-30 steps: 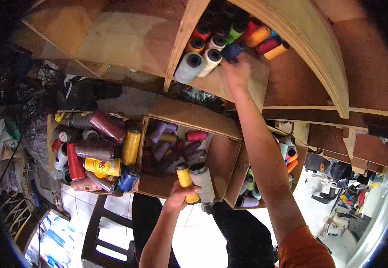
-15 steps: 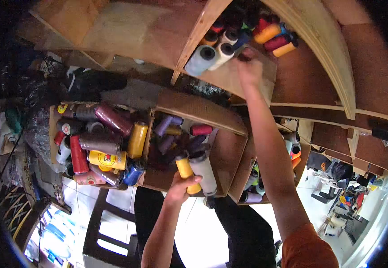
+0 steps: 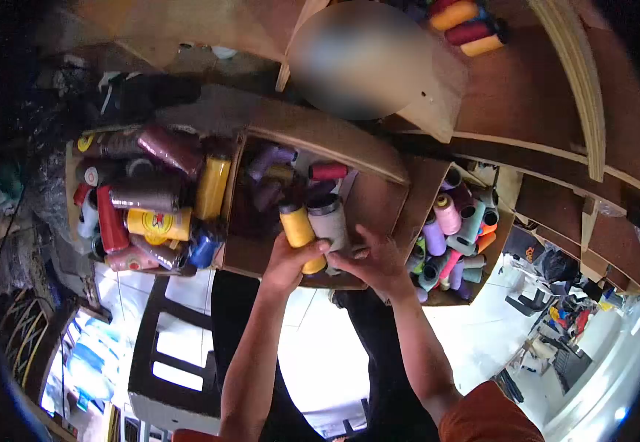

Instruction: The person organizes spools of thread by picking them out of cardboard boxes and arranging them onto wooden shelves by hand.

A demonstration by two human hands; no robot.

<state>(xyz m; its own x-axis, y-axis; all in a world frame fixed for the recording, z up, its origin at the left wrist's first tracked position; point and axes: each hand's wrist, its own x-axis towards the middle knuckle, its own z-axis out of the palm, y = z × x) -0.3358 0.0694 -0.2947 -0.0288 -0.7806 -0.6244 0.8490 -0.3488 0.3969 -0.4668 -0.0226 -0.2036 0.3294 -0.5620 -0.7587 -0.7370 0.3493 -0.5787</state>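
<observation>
My left hand (image 3: 288, 259) is wrapped around a yellow thread cone (image 3: 298, 227). A grey thread cone (image 3: 327, 221) stands right beside it, close to the same hand's thumb. My right hand (image 3: 377, 263) is at the lower right of the grey cone, thumb and index finger spread. Whether it touches the cone is unclear, and its other fingers are partly hidden. Both cones are above the front of an open cardboard box (image 3: 382, 199), which has purple thread cones (image 3: 272, 158) and a dark red one (image 3: 328, 171) inside.
A box on the left is packed with thread cones, including a grey-brown one (image 3: 145, 194) and a yellow one (image 3: 213, 188). Another box on the right holds mixed cones, one pink (image 3: 447, 215). Wooden shelving (image 3: 511, 88) with more cones (image 3: 483, 46) is above. A black chair (image 3: 162, 361) stands below left.
My right hand has come down from the shelf to beside the grey cone. The view has shifted, and my left hand still grips the yellow cone.
</observation>
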